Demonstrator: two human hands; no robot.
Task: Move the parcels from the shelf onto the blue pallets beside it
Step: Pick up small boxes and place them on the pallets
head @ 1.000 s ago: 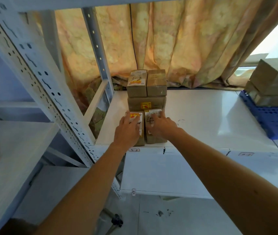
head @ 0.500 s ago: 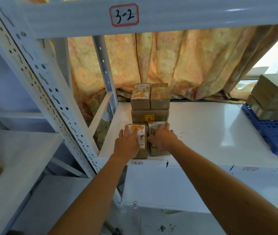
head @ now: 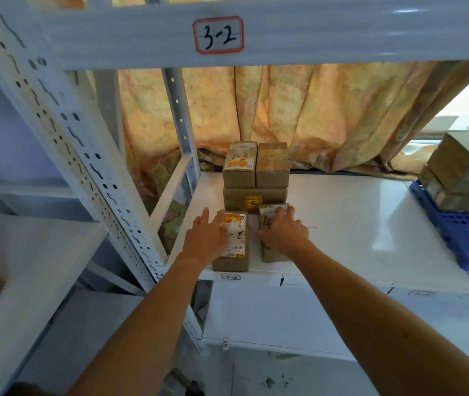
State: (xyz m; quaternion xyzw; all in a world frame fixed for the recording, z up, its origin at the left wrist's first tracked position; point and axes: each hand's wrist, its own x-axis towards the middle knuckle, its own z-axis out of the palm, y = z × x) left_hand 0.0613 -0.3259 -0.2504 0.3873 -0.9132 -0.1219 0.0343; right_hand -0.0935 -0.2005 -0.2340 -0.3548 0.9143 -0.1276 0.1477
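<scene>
Head camera: a person reaches with both bare arms into a white metal shelf (head: 356, 224) where five brown cardboard parcels sit near its left end. The left hand (head: 206, 241) lies flat on the front left parcel (head: 234, 252), fingers straight and slightly spread across its orange-and-white shipping label. The right hand (head: 284, 234) grips the front right parcel (head: 274, 254), fingers curled over its far top edge and thumb against its left side, beside a handwritten "4". The two front parcels stand side by side at the shelf's front edge, a narrow gap between them. Directly behind them a flat parcel (head: 242, 198) carries two more, a labelled parcel (head: 240, 167) and a plain parcel (head: 272, 164), upright and touching. At the right, well apart from the hands, a blue pallet (head: 467, 235) rests on the shelf, holding stacked boxes (head: 461, 172). A yellow patterned curtain (head: 313, 115) hangs behind, and the beam above bears a "3-2" tag (head: 218, 35).
</scene>
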